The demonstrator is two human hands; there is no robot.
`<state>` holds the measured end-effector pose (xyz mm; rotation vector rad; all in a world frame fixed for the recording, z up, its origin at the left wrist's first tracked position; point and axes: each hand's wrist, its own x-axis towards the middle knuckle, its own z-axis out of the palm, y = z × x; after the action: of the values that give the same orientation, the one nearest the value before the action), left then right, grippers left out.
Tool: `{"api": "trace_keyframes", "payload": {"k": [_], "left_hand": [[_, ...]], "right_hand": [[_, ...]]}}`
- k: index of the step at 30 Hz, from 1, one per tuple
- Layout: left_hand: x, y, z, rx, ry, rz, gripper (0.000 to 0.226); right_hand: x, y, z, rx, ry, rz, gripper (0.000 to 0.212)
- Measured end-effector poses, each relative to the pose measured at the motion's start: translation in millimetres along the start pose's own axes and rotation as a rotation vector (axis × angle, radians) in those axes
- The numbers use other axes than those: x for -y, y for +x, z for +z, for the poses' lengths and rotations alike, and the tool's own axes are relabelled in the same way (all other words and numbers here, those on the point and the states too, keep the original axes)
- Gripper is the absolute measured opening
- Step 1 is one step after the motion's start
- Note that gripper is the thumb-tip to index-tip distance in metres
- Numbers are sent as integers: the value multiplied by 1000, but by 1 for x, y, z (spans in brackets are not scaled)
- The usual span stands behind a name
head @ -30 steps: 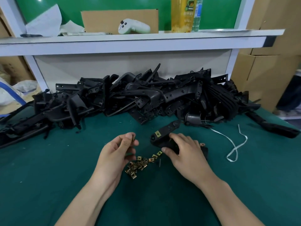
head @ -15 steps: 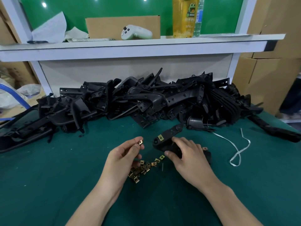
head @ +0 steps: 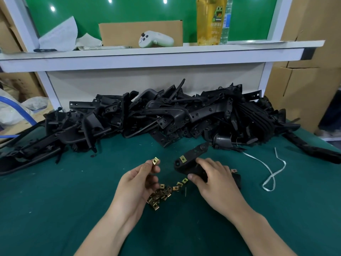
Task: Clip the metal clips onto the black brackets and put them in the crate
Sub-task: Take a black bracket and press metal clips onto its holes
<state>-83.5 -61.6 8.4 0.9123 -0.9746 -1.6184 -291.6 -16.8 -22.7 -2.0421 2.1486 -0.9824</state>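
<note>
Left hand (head: 137, 179) pinches a raised clip (head: 155, 160) (thumb uppermost); right hand (head: 214, 177) grips bracket (head: 191, 159)

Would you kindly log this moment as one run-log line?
left hand: pinches metal clip | right hand: holds black bracket with fitted clip | loose clips: on mat

The person's left hand (head: 137, 182) and right hand (head: 215, 180) are bare, with slim fingers and short nails, and both forearms are uncovered.

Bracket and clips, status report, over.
Left hand pinches one metal clip. Right hand grips black bracket, fitted clip showing. Nothing between them.
</note>
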Motion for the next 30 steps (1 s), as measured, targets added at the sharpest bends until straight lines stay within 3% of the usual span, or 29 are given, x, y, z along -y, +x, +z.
{"api": "trace_keyframes", "payload": {"k": [6, 14, 30], "left_hand": [[-7, -4, 0, 86, -115, -70, 23], [-9, -12, 4, 246, 19, 15, 24], [-8, -8, -1, 178, -24, 55, 22]], "right_hand": [[0, 0, 0, 7, -4, -6, 50], [-1, 0, 1, 0, -13, -15, 52], [0, -1, 0, -3, 3, -18, 48]]}}
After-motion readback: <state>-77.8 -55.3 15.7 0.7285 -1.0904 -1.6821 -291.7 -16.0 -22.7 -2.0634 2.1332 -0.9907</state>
